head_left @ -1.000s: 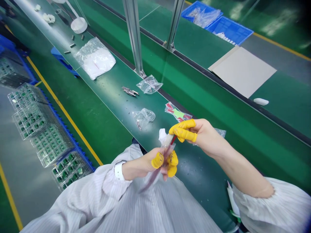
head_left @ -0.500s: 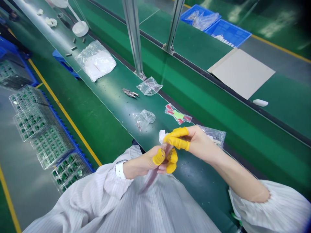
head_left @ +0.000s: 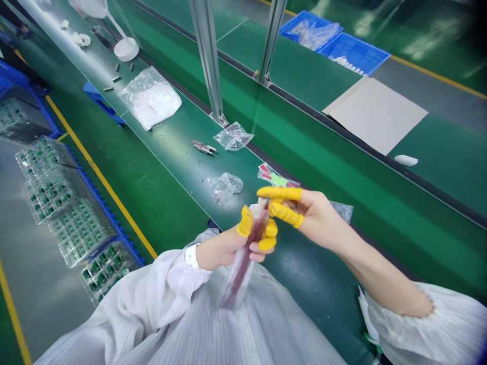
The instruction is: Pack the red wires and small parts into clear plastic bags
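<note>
My left hand [head_left: 232, 246] is closed around a long clear plastic bag [head_left: 243, 268] with a dark red strip inside. The bag hangs tilted in front of my shirt, its upper end towards the bench. At that end, the yellow-covered thumb and index finger of my right hand [head_left: 300, 208] hold the bag's edge between them, slightly parted. Yellow finger covers also show on my left hand. Just beyond my hands lie clear bags with red strips and a green label [head_left: 279, 179]. A crumpled clear bag with small dark pieces [head_left: 226, 187] lies to their left.
Several metal pins [head_left: 204, 147] and another clear bag [head_left: 233, 136] lie farther along the green bench [head_left: 171, 147]. Beyond is a large bag of white material [head_left: 155, 104]. Metal posts [head_left: 209, 61] rise at the back edge. Trays of green boards [head_left: 79, 230] are stacked at left.
My right hand's fingers have spread from a tight pinch at the bag's upper end. My left thumb has moved up, and the bag now faces me more broadly, its red strip plainer.
</note>
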The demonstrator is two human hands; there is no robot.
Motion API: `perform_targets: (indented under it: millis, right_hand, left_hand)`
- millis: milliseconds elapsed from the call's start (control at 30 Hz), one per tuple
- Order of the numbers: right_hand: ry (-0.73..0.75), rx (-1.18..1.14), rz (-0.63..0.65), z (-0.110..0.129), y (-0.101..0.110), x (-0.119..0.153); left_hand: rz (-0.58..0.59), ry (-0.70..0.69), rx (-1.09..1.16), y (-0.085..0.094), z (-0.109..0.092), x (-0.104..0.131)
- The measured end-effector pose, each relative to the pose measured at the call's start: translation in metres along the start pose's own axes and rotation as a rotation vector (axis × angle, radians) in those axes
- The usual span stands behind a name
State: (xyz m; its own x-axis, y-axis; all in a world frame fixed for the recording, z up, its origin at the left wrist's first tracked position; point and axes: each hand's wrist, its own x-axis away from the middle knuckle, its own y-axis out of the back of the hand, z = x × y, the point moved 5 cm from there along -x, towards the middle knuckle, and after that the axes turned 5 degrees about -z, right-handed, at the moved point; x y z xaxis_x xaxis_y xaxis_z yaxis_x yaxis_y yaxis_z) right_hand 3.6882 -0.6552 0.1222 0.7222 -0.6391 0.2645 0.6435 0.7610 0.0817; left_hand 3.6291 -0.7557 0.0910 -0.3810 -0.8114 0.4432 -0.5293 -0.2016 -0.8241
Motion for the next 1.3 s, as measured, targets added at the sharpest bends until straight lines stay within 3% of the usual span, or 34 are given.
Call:
perform_targets:
  millis: [133,267,367,500,600,733,900,967,1067,1133,1200,1300]
  right_hand:
    - [-0.152,-0.141,-0.070,-0.015,0.006,-0.002]
    - [-0.281,-0.246,0.133,-0.041,-0.008,0.016]
    - [-0.271,-0.227,0.320,-0.050,-0.031,0.038]
    - [-0.214,-0.225,0.361,-0.046,-0.055,0.059]
    - [-0.182,-0.285,0.286,-0.039,-0.057,0.060]
    - [-0.154,-0.255,0.176,-0.036,-0.049,0.056]
    - [-0.106,-0.189,0.180,-0.038,-0.046,0.055]
    - [-0.057,-0.108,0.068,-0.040,-0.036,0.053]
    - [0.050,-0.076,-0.271,-0.039,-0.009,0.051]
    - [0.136,-0.078,-0.430,-0.033,0.006,0.051]
    - [0.180,-0.056,-0.469,-0.024,0.013,0.050]
    - [0.218,-0.028,-0.421,-0.009,0.012,0.046]
  left_hand:
    - [-0.153,-0.050,0.249,0.001,-0.011,-0.005]
    - [-0.279,-0.151,0.373,0.005,-0.019,-0.004]
    - [-0.249,-0.244,0.385,0.001,-0.026,-0.002]
    - [-0.142,-0.400,0.258,-0.009,-0.039,0.001]
    - [-0.116,-0.410,0.051,-0.010,-0.041,0.004]
    - [-0.216,-0.393,-0.127,0.003,-0.035,0.011]
    - [-0.301,-0.423,-0.278,0.013,-0.024,0.019]
    - [-0.314,-0.446,-0.301,0.013,-0.023,0.020]
    - [-0.335,-0.484,-0.332,0.012,-0.025,0.021]
    - [-0.328,-0.503,-0.363,0.010,-0.027,0.022]
    - [-0.304,-0.506,-0.411,0.006,-0.027,0.022]
    - [-0.283,-0.531,-0.576,-0.002,-0.029,0.024]
